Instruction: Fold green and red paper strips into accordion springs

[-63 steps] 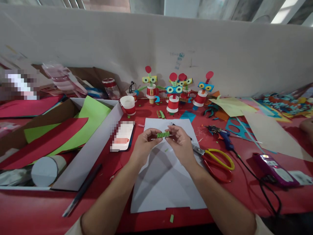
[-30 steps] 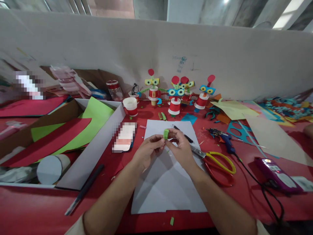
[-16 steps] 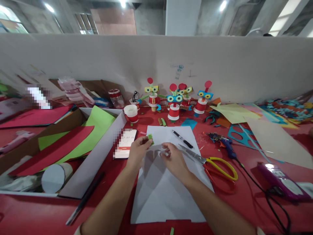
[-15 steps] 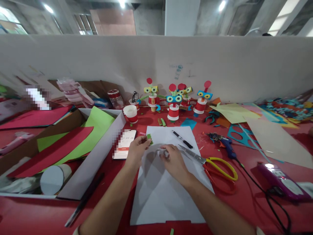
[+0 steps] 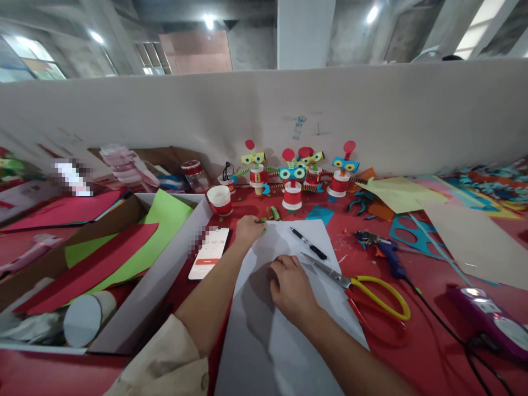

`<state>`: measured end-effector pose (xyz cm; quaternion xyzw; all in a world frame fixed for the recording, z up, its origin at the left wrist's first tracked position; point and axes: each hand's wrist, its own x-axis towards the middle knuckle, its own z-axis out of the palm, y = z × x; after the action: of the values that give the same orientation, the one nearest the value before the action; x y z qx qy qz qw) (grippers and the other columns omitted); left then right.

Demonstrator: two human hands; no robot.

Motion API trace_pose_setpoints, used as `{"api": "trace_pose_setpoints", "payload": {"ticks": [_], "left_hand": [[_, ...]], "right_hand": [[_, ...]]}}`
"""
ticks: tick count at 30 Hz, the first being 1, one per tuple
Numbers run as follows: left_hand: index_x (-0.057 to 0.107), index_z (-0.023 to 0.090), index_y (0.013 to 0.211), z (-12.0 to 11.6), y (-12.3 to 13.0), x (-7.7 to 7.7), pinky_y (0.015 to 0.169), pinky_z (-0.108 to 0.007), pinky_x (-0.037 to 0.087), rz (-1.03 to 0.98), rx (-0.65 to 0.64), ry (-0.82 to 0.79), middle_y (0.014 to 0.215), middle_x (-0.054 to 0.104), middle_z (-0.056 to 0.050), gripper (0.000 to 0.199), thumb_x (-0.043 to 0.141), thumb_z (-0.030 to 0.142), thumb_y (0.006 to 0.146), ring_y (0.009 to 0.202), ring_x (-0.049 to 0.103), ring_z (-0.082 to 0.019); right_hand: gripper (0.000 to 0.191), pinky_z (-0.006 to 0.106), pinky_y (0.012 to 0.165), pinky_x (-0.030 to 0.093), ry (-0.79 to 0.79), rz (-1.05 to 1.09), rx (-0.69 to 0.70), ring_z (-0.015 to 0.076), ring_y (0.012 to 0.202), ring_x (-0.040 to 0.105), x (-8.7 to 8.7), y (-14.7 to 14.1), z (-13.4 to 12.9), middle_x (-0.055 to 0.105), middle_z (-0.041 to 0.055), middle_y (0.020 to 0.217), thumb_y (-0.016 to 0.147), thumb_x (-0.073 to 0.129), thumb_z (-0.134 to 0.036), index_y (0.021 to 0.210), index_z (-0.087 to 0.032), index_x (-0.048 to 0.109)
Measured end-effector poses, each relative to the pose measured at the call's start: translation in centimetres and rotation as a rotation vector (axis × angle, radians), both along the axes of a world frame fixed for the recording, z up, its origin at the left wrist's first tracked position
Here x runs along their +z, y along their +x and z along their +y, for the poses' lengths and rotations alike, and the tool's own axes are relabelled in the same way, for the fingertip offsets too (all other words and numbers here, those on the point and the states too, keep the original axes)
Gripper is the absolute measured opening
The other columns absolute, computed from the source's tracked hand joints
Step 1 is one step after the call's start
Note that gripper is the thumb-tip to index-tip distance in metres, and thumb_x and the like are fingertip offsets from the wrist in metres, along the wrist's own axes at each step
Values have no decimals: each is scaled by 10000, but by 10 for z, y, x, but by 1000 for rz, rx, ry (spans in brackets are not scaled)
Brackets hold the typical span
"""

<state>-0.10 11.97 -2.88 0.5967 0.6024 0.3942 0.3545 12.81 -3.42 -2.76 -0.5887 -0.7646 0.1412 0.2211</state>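
My left hand (image 5: 249,230) reaches to the top left corner of a white paper sheet (image 5: 251,308), fingers closed on a small green folded paper strip (image 5: 263,221). Just beyond it lie other green accordion-folded strips (image 5: 273,213). Over the middle of the sheet rests my right hand (image 5: 293,289) with its fingers curled in; whatever is under them is hidden. A black pen (image 5: 308,243) lies on the sheet's upper right part. Beside it, scissors (image 5: 355,286) with yellow and red handles lie partly across the sheet's right edge.
Paper-cup robot figures (image 5: 292,192) stand at the back near a red-and-white cup (image 5: 220,200). A phone (image 5: 209,253) lies left of the sheet, beside a box (image 5: 181,231) of coloured paper. At right are a glue gun (image 5: 383,250), its cable and a purple device (image 5: 490,319).
My left hand has moved forward with the green folded strip, toward the other strips. My right hand has shifted slightly down; the whitish bit seen at its fingers is no longer visible.
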Motion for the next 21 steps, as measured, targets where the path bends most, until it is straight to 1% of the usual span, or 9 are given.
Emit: {"api": "trace_pose_setpoints", "payload": {"ticks": [2, 3, 4, 6, 8, 11, 14, 18, 21], "left_hand": [[604, 157, 1109, 1, -9, 6, 819, -405, 522, 90, 19, -78, 1133, 615, -82, 305, 576, 350, 874, 972, 609, -222], [579, 159, 1159, 2, -15, 9, 831, -420, 523, 128, 36, -103, 1172, 595, -77, 345, 568, 361, 879, 1004, 600, -239], [642, 119, 1042, 3, -22, 13, 787, -388, 503, 155, 64, -105, 1037, 654, -81, 274, 589, 315, 859, 955, 612, -263], [692, 114, 859, 4, -39, 20, 755, -348, 455, 213, 122, -68, 807, 684, -65, 133, 606, 202, 808, 888, 615, -257], [703, 145, 779, 3, -54, 26, 744, -339, 432, 266, 172, -23, 721, 679, -58, 99, 616, 119, 738, 839, 612, -244], [706, 172, 707, -5, -69, 31, 766, -360, 416, 343, 207, 30, 720, 685, -75, 151, 617, 60, 656, 800, 605, -249], [705, 180, 667, -16, -71, 31, 805, -383, 407, 406, 168, 63, 726, 686, -94, 202, 602, 18, 602, 807, 597, -268], [684, 202, 596, -26, -64, 26, 890, -397, 379, 466, 67, 111, 739, 687, -113, 224, 589, 0, 570, 932, 573, -309], [647, 202, 544, -27, -60, 22, 931, -413, 354, 493, 20, 129, 778, 685, -134, 216, 584, -4, 551, 1032, 535, -345]], "right_hand": [[197, 361, 898, 420, 10, -12, 5, 254, 989, 522, 0, 0, 0, 636, 102, 1036, 830, 507, -143, 932, -173, 673], [198, 360, 891, 423, 12, -15, 7, 252, 983, 526, 0, 0, 0, 638, 99, 1030, 836, 500, -145, 929, -175, 673], [200, 357, 880, 426, 11, -16, 10, 249, 975, 531, 0, 0, 0, 640, 96, 1022, 844, 493, -149, 927, -179, 673], [205, 346, 845, 435, -2, -16, 9, 243, 963, 545, 1, 0, 0, 645, 91, 1000, 859, 480, -162, 918, -188, 675], [213, 332, 786, 442, -25, -13, 3, 237, 943, 568, 2, -1, -1, 650, 88, 975, 874, 465, -176, 899, -196, 676], [234, 309, 706, 432, -65, 14, 9, 217, 855, 615, 4, -2, -2, 669, 80, 927, 894, 440, -188, 881, -199, 673], [240, 292, 696, 419, -91, 69, 39, 198, 788, 645, 5, -3, -3, 705, 62, 871, 905, 430, -193, 892, -199, 669], [244, 280, 658, 395, -94, 77, 30, 195, 734, 658, 6, -4, -3, 726, 47, 806, 917, 424, -216, 890, -206, 667], [239, 279, 626, 373, -73, 57, 17, 202, 743, 660, 7, -3, -3, 733, 51, 826, 916, 433, -230, 884, -211, 669]]}}
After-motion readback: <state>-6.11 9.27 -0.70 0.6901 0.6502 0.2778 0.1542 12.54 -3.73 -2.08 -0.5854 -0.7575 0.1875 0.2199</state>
